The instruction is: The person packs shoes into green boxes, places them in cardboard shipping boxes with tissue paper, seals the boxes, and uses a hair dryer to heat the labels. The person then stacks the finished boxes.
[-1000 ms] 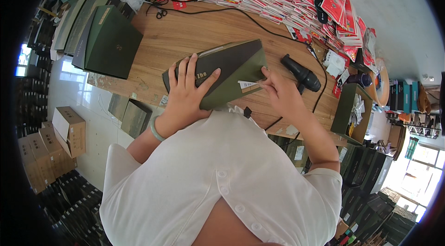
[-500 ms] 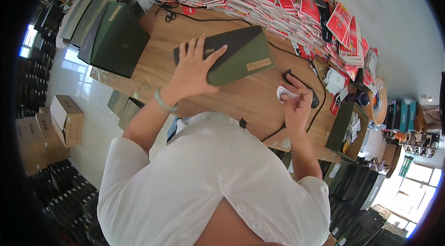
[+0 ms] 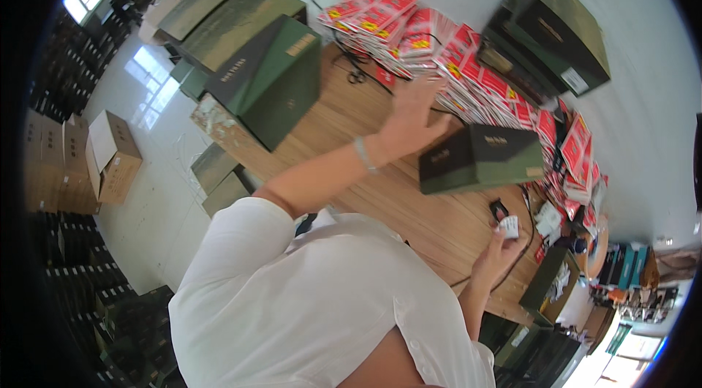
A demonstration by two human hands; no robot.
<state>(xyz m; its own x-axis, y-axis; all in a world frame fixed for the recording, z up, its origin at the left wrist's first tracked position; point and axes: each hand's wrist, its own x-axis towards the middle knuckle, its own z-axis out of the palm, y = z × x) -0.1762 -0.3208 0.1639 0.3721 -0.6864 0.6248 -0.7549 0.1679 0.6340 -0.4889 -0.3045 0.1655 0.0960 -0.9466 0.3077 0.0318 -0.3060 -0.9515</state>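
A dark green and black shoebox-like box (image 3: 504, 161) rests on the wooden table (image 3: 380, 205), one end toward me. My left hand (image 3: 415, 119) hovers just left of it, apart from it as far as I can see, slightly blurred, with thumb and fingers spread and nothing in them. Lower right, between the thumb and fingers of my right hand (image 3: 499, 260), is a small white label (image 3: 509, 226). Just beyond that hand lies a black handheld device (image 3: 499, 208), partly covered by the label and fingers.
Red printed packets (image 3: 417, 33) lie heaped along the wall. Another green box (image 3: 274, 88) stands at the table's left edge, and a dark box (image 3: 559, 29) sits atop the heap. Scissors (image 3: 356, 77) and black cable lie behind. An open bin-like box (image 3: 552, 285) is at right.
My left hand has let go of the box and lifted away. The box now shows its long side and end instead of lying under my palm. My view has turned.
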